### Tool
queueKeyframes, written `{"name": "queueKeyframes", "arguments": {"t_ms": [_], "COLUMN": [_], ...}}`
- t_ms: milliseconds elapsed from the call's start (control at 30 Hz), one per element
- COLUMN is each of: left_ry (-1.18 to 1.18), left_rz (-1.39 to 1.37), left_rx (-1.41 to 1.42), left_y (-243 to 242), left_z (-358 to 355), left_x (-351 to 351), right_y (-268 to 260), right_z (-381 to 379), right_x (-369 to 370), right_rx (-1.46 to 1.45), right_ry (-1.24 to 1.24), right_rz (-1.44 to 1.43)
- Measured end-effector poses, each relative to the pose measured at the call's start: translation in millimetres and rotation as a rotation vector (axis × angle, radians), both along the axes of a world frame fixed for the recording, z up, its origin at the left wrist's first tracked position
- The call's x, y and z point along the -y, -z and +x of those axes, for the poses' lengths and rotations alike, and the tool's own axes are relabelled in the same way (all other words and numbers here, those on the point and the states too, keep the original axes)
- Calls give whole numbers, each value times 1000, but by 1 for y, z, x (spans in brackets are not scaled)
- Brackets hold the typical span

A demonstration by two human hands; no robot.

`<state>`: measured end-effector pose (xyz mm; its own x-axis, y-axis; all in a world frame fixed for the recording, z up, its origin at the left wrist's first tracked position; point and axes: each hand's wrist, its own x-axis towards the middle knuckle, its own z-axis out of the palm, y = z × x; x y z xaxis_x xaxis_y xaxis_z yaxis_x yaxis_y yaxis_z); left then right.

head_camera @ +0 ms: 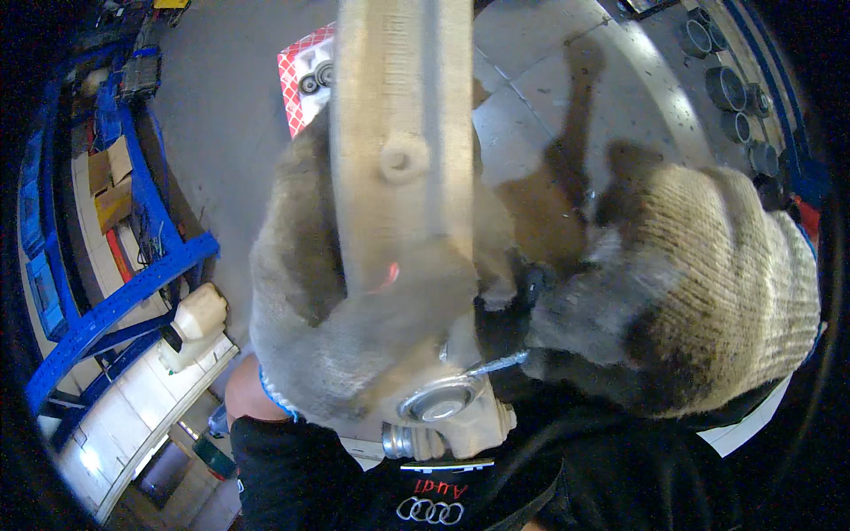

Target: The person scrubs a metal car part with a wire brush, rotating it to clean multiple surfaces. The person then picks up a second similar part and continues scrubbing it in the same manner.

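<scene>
My left hand (385, 318), in a soiled knit glove, wraps around a long pale metal arm (398, 93), which looks like a car suspension arm. The arm stands upright in the picture, close to the camera, blurred, with a small round boss on its face. At its lower end is a joint housing with a round shiny metal cap (439, 403). A knit glove also covers my right hand (664, 299), which is closed around a thin metal tool (501, 363). The tool's tip meets the cap's rim. Its handle is hidden in the glove.
Behind the arm, a red-and-white box (290, 86) holds round dark parts. Blue metal shelving (119, 312) at left carries an open cardboard box (113, 182) and a plastic jug (202, 308). Several grey ring-shaped pieces (725, 88) line the far right.
</scene>
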<state>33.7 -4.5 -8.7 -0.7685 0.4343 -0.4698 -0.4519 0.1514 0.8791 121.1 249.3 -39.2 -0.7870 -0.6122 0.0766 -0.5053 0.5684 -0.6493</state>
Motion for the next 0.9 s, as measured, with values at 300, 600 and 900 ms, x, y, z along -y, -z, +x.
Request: {"name": "queueKeyframes", "arguments": {"t_ms": [300, 600, 900], "left_ry": [230, 383, 260], "left_rz": [-114, -172, -123], "left_rx": [15, 63, -51], "left_y": [5, 11, 11], "left_z": [6, 0, -5], "left_x": [-2, -1, -8], "right_y": [66, 58, 43], "right_z": [8, -1, 8], "right_x": [-27, -21, -22], "right_rx": [70, 73, 83], "right_ry": [-228, -225, -165], "right_rz": [-149, -244, -234]}}
